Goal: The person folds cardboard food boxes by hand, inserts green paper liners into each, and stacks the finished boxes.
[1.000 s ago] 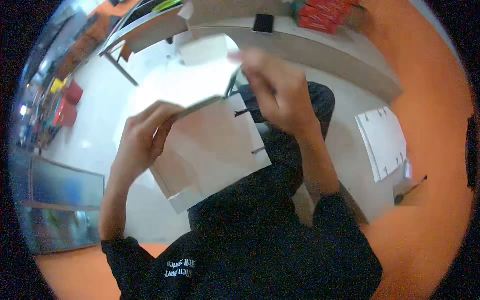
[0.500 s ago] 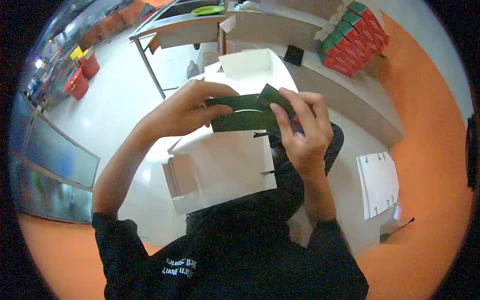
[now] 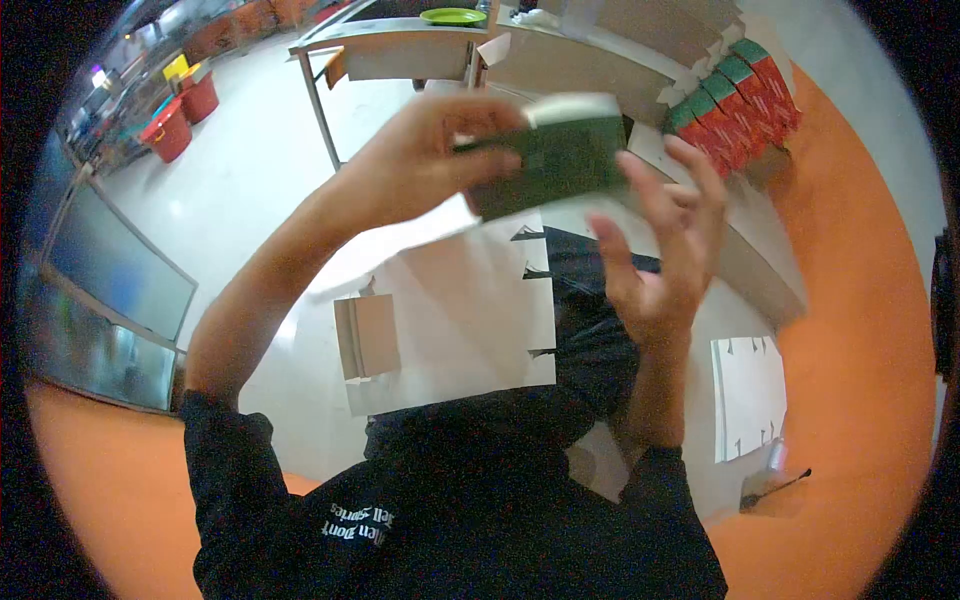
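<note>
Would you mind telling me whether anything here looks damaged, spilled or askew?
Nothing stands out strongly. The red-and-green boxes at upper right sit slanted, though lens distortion may exaggerate that. The central white card has notches along its right edge, but they look cut, not torn.

near, black shirt [image 3: 463, 518]: white lettering [image 3: 357, 521] in two lines, upside down to the camera; "Don't" ends the first, its opening word only partly legible, "…en"; the second reads "Tell Stories" | far right, red-and-green boxes [image 3: 740, 105]: pale printing on the red sides; too small and blurred to read
</note>
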`<state>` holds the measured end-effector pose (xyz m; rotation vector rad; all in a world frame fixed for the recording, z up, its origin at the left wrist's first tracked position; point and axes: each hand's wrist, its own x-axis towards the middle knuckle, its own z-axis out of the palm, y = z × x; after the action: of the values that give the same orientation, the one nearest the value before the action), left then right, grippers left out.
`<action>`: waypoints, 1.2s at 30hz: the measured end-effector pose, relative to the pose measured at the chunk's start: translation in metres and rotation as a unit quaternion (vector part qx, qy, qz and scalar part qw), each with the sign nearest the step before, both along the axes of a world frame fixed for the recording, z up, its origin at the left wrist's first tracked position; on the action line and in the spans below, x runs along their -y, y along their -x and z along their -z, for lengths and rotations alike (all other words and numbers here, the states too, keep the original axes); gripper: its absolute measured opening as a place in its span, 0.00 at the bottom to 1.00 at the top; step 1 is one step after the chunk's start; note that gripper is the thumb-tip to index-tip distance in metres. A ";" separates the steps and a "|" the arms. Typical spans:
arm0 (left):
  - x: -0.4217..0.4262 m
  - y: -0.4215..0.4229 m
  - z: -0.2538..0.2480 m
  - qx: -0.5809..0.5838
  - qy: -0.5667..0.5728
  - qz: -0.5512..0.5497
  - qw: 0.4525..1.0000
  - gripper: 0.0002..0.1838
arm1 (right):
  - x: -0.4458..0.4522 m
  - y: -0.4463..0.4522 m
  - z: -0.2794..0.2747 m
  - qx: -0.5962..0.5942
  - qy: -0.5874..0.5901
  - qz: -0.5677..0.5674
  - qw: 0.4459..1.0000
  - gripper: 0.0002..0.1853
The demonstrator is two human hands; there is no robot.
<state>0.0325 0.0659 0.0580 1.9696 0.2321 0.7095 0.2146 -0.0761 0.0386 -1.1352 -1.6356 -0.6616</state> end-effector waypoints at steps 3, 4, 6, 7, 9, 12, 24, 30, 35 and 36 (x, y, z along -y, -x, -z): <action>0.003 -0.013 -0.008 0.143 0.117 -0.058 0.981 0.12 | 0.005 0.017 0.010 0.010 -0.075 -0.005 0.997 0.19; 0.005 -0.018 -0.008 0.184 0.161 -0.058 0.968 0.11 | 0.000 0.024 0.016 0.018 -0.048 -0.034 0.998 0.19; 0.015 -0.026 -0.007 0.225 0.208 -0.056 0.950 0.11 | -0.011 0.032 0.025 0.031 0.004 -0.088 0.996 0.20; 0.018 -0.029 -0.003 0.230 0.229 -0.050 0.945 0.11 | -0.015 0.032 0.026 0.034 -0.013 -0.070 0.997 0.21; 0.033 -0.030 -0.004 0.232 0.262 -0.068 0.934 0.12 | -0.023 0.030 0.025 0.042 -0.044 -0.034 0.998 0.24; 0.031 -0.028 0.002 0.274 0.232 -0.042 0.932 0.12 | -0.026 0.024 0.023 0.112 -0.034 -0.017 0.993 0.23; 0.033 -0.013 -0.010 0.256 0.180 -0.097 0.945 0.14 | -0.022 0.021 0.019 0.098 0.018 -0.053 0.994 0.25; 0.027 -0.002 -0.008 0.219 0.132 -0.152 0.955 0.12 | -0.020 0.015 0.016 0.036 0.058 -0.182 0.981 0.25; 0.018 0.005 -0.003 0.227 0.158 -0.153 0.949 0.09 | -0.016 0.012 0.014 -0.020 0.072 -0.248 0.966 0.24; 0.019 0.005 -0.002 0.217 0.167 -0.139 0.952 0.10 | -0.014 0.011 0.014 -0.031 0.075 -0.255 0.964 0.24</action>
<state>0.0272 0.0473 0.0598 1.4308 0.3392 1.1847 0.2035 -0.0622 0.0244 -0.7744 -1.8475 -0.1701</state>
